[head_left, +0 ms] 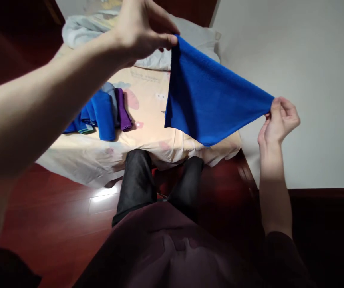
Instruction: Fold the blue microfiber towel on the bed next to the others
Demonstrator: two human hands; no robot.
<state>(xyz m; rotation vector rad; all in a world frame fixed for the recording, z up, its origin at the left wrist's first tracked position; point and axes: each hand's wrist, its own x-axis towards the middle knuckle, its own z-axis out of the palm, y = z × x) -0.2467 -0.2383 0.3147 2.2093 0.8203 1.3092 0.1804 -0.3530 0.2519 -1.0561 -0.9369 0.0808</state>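
Observation:
A bright blue towel (219, 90) hangs in the air above the bed, stretched between my two hands. At its upper left corner my left hand (143, 34) pinches it between thumb and fingers. Lower and farther right, my right hand (281, 118) grips another corner with closed fingers. The upper edge slopes down taut from left to right, and the lower part hangs loose to a point. Behind my left forearm, folded blue towels (104, 116) lie on the bed beside a grey one (113, 100) and a purple one (123, 110). My forearm hides part of that group.
The bed (148, 136) has a pale patterned sheet. Near its far end lie a pillow (189, 38) and a light bunched blanket (84, 30). A white wall (318, 60) stands on the right. My legs (138, 180) are against the bed's near edge, over a dark red floor (60, 212).

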